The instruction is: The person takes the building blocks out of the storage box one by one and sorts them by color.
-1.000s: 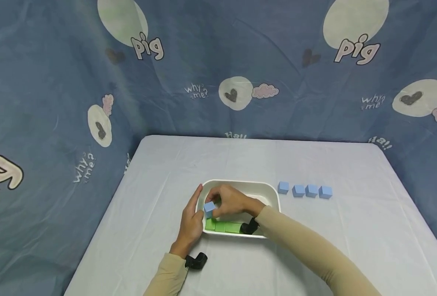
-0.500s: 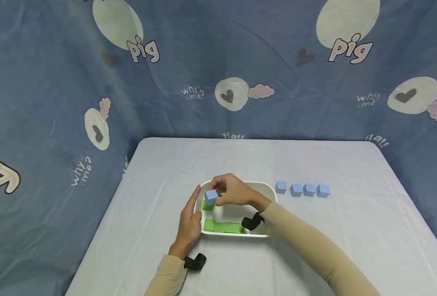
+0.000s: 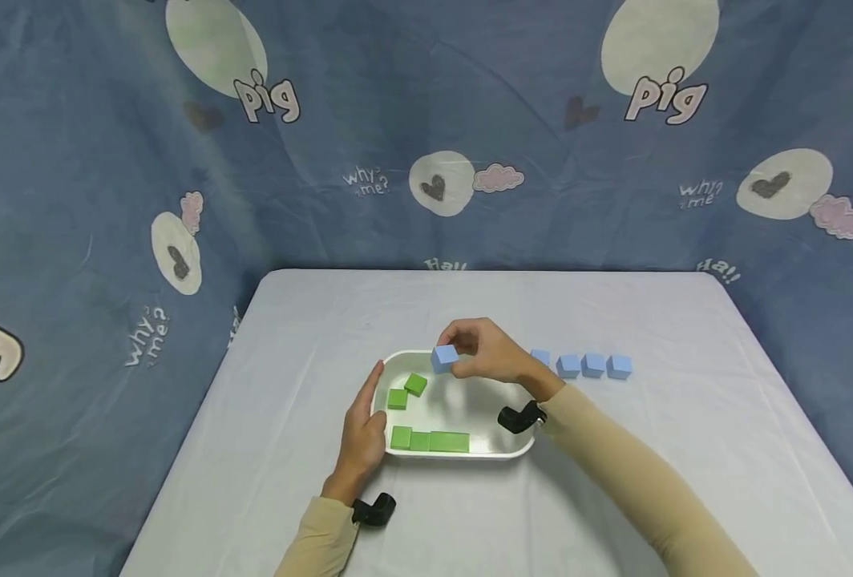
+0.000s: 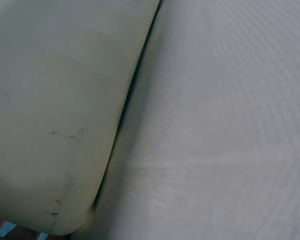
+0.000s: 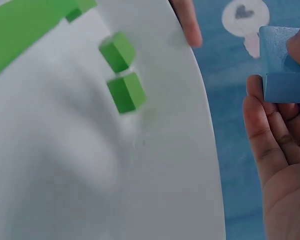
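In the head view my right hand (image 3: 490, 351) pinches a blue cube (image 3: 444, 359) over the back rim of a white tray (image 3: 499, 453). The right wrist view has that blue cube (image 5: 287, 87) between thumb and fingers. My left hand (image 3: 360, 441) holds the tray's left end, thumb at the rim and index finger along the outside. Inside lie two separate green cubes, one at the left (image 3: 398, 399) and one tilted beside it (image 3: 415, 385). Green blocks (image 3: 419, 441) form a row along the near wall. A pale wall (image 4: 55, 110) fills the left wrist view's left side.
Right of the tray, several blue cubes (image 3: 593, 365) stand in a row, one partly hidden by my right hand. The white-covered table (image 3: 614, 481) extends around the tray. A printed blue cloth (image 3: 354, 232) hangs behind and at the left.
My right hand has moved up, back and rightward with the blue cube, uncovering two green cubes at the tray's left. My left hand stays at the tray.
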`<act>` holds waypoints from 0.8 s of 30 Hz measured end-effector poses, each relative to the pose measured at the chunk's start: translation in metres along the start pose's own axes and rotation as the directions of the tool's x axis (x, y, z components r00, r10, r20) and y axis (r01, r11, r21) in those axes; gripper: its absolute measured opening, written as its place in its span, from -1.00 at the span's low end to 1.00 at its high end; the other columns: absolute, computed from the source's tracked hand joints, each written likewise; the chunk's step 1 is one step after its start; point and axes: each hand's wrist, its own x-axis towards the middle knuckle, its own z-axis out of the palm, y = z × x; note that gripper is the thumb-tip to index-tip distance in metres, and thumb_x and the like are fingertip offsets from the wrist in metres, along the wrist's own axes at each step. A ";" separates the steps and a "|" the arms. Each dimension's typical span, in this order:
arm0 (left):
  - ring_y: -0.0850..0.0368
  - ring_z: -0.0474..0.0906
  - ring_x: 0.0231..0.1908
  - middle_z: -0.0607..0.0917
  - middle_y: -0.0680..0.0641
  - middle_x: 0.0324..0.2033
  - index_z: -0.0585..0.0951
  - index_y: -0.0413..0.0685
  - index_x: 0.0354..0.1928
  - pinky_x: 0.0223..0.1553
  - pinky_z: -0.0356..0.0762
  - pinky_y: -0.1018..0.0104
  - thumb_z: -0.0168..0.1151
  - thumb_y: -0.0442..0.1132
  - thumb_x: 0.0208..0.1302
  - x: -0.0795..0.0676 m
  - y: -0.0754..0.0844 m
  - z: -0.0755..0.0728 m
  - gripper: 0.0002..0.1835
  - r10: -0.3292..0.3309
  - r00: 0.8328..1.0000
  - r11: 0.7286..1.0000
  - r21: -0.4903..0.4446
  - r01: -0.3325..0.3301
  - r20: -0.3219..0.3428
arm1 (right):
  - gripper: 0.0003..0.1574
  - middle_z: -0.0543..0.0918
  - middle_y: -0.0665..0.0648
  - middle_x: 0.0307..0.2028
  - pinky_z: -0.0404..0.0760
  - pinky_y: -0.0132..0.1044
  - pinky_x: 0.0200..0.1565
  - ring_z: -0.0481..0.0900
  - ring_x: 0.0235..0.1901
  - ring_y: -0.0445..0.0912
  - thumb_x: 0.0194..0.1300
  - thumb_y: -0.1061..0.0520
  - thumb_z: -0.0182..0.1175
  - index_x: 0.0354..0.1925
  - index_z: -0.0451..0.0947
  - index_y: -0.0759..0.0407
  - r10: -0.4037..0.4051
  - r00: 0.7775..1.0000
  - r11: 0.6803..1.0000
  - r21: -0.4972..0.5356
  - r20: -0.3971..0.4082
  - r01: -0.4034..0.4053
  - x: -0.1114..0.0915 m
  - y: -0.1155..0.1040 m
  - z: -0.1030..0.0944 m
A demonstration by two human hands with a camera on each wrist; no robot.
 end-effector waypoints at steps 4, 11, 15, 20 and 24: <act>-0.03 0.09 0.52 0.28 -0.11 0.51 0.22 -0.16 0.56 0.53 -0.04 0.14 -0.16 -0.61 0.07 0.000 0.001 0.000 -0.12 0.005 1.000 1.000 -0.006 -0.005 -0.007 | -0.61 0.69 0.24 -0.21 0.62 0.01 0.07 0.64 -0.20 0.09 0.05 0.48 0.26 -0.09 0.62 0.34 0.008 0.998 1.000 -0.012 -0.060 -0.009 -0.014 0.000 -0.018; 0.02 0.08 0.52 0.28 -0.08 0.51 0.20 -0.12 0.57 0.52 -0.05 0.20 -0.17 -0.62 0.08 0.001 0.002 0.000 -0.11 0.000 1.000 1.000 -0.002 0.000 0.001 | -0.64 0.67 0.25 -0.20 0.64 -0.09 0.03 0.62 -0.21 0.08 0.12 0.45 0.25 -0.07 0.62 0.31 0.003 0.988 0.996 -0.087 -0.156 -0.017 -0.042 -0.002 -0.054; 0.05 0.08 0.52 0.27 -0.06 0.52 0.19 -0.11 0.58 0.52 -0.07 0.24 -0.17 -0.61 0.08 0.001 0.003 0.000 -0.10 -0.006 1.000 1.000 0.000 0.006 0.010 | -0.64 0.66 0.24 -0.17 0.63 -0.17 0.04 0.62 -0.17 0.05 0.13 0.45 0.26 -0.05 0.61 0.33 0.027 0.974 0.989 -0.135 -0.225 -0.059 -0.063 -0.003 -0.073; 0.05 0.08 0.52 0.27 -0.06 0.52 0.20 -0.10 0.58 0.52 -0.07 0.22 -0.17 -0.62 0.08 0.001 0.003 0.002 -0.10 -0.008 1.000 1.000 -0.007 0.008 0.013 | -0.61 0.67 0.25 -0.14 0.60 -0.27 0.11 0.66 -0.11 0.02 0.12 0.44 0.27 -0.03 0.61 0.35 0.088 0.945 0.977 -0.159 -0.316 -0.144 -0.088 -0.003 -0.095; 0.05 0.08 0.52 0.27 -0.06 0.51 0.21 -0.09 0.57 0.52 -0.06 0.22 -0.17 -0.63 0.09 0.000 0.002 0.001 -0.10 -0.014 1.000 1.000 -0.014 0.014 0.011 | -0.62 0.68 0.26 -0.11 0.61 -0.32 0.07 0.68 -0.08 0.00 0.16 0.41 0.29 -0.01 0.61 0.35 0.138 0.917 0.960 -0.176 -0.373 -0.216 -0.105 -0.006 -0.110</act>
